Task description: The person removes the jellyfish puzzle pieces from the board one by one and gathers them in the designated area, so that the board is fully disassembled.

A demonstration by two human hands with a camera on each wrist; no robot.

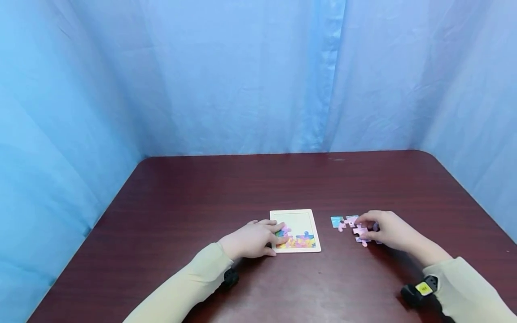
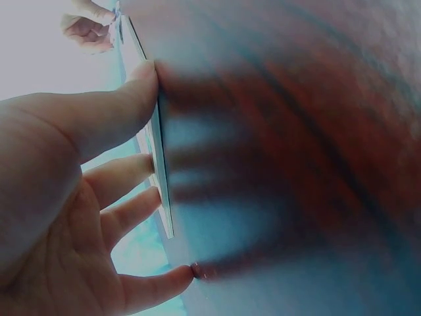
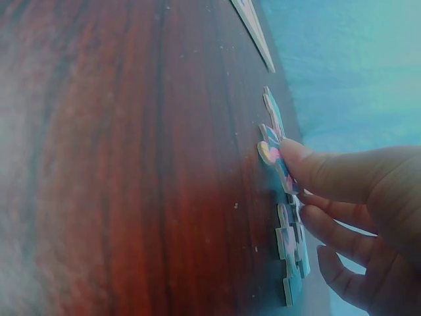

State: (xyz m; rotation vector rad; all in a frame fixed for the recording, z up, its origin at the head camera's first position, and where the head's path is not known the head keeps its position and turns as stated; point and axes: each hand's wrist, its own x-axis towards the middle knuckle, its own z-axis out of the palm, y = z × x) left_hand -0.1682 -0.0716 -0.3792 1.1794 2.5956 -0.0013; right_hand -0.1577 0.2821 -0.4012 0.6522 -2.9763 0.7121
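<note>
A shallow jigsaw puzzle tray [image 1: 296, 217] with a pale rim lies flat on the table, its lower part filled with colourful pieces. My left hand [image 1: 252, 240] rests on the tray's left side with fingers spread; in the left wrist view the thumb [image 2: 125, 108] touches the tray's near edge and the little finger meets the tabletop. Right of the tray, my right hand [image 1: 387, 231] pinches a jigsaw piece [image 3: 276, 161] between thumb and fingers, just over the loose pieces. Part of it is hidden behind the thumb. More loose jigsaw pieces [image 1: 337, 222] lie beside this hand.
The dark reddish-brown table [image 1: 226, 188] extends around the tray. Light blue curtains [image 1: 242, 80] hang behind it and at both sides. A black wrist device [image 1: 420, 289] with a yellow label is strapped at the right sleeve.
</note>
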